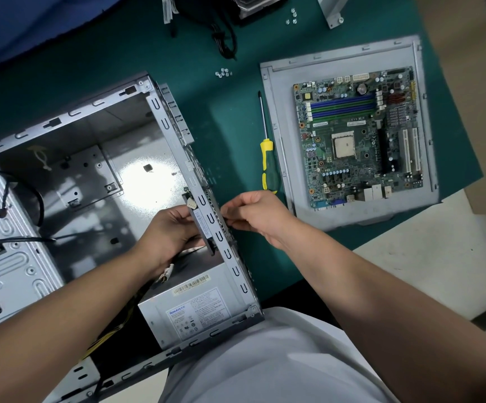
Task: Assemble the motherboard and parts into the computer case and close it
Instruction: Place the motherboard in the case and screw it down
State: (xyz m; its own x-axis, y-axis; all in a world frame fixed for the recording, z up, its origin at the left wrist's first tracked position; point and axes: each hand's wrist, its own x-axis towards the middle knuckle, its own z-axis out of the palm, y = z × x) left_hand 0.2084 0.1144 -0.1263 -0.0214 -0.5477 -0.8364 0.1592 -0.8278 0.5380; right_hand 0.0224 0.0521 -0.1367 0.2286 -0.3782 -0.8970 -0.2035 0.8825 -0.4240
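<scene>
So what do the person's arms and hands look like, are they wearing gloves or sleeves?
No gloves: the left hand and right hand are bare, as are both forearms. No watch, rings or sleeves show. The only clothing in view is a pale grey garment over the torso.

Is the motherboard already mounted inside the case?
No, the motherboard lies on the detached side panel on the green mat, to the right of the open case, apart from it.
</scene>
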